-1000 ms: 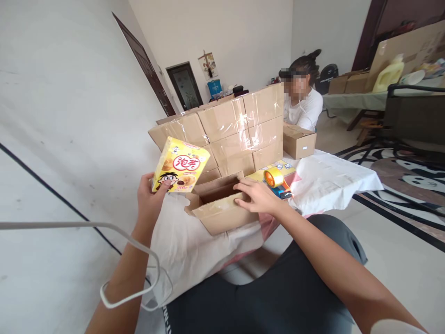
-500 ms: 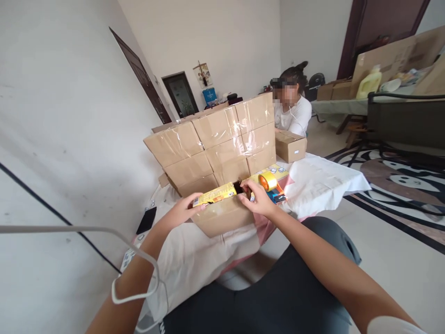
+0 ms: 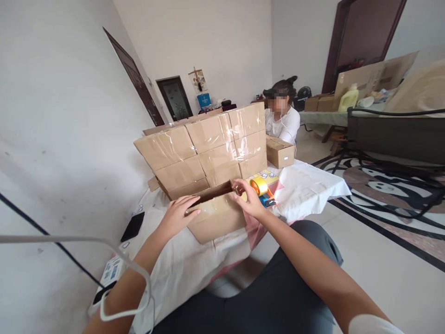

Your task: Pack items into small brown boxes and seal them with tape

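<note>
Touching an open cardboard box (image 3: 215, 220), set on a white tablecloth (image 3: 181, 260) just in front of stacked taped cartons (image 3: 201, 153), at left with the left hand (image 3: 177, 214) and at right with the right hand (image 3: 251, 200); cannot tell whether gripping or merely resting. Near the right hand, a yellow-rolled tape dispenser (image 3: 259, 186); farther back, a person in white (image 3: 284, 124).

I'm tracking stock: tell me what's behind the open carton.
Behind the open carton stands a stack of taped cartons; the open one hides part of the stack's lower front.
</note>
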`<state>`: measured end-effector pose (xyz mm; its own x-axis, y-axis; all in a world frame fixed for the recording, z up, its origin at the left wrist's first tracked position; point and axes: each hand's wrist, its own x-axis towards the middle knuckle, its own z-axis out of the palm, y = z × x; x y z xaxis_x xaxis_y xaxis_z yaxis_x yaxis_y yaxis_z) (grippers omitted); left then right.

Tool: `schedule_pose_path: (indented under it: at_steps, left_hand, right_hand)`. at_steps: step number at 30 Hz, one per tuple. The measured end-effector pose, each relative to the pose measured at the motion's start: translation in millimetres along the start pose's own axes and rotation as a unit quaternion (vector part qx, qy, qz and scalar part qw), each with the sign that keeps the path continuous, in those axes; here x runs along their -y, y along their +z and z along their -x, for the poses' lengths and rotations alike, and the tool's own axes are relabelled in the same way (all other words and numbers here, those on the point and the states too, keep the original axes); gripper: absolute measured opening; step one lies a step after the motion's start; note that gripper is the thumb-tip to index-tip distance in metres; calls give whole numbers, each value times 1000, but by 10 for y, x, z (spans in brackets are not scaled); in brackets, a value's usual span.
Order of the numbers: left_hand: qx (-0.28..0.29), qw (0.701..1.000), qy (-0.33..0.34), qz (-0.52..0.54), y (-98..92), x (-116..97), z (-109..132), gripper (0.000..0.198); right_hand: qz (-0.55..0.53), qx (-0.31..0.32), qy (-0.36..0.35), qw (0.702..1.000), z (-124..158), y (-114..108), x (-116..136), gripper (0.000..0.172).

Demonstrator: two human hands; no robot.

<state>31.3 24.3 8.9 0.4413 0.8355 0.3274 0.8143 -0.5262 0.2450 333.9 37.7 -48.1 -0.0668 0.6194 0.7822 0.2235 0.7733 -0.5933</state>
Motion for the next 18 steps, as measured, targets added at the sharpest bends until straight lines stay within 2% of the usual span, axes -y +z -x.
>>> schedule_pose_path:
  at_steps: [6,10,12,15,18]
  left_hand:
    - [21,998,0,-63,23,-104,-12,35]
    - [40,991,114,-59,-48,-168,54,43]
    - [41,989,133,-46,-59,-196,111,44]
    - [57,993,100,14,-53,-211,204,41]
    - [120,986,33,107,-80,-205,252,48]
  right_hand:
    - [11,-21,35,999,-19,15,-54,32]
    - [-16,-41,61,997,-31,20,-78,28]
    - [-44,-42,72,996,-34,25,-90,29]
    - [-74,-39,78,993,-36,35,-103,31]
    - [-82,-48,76,993,-30,48,-115,28]
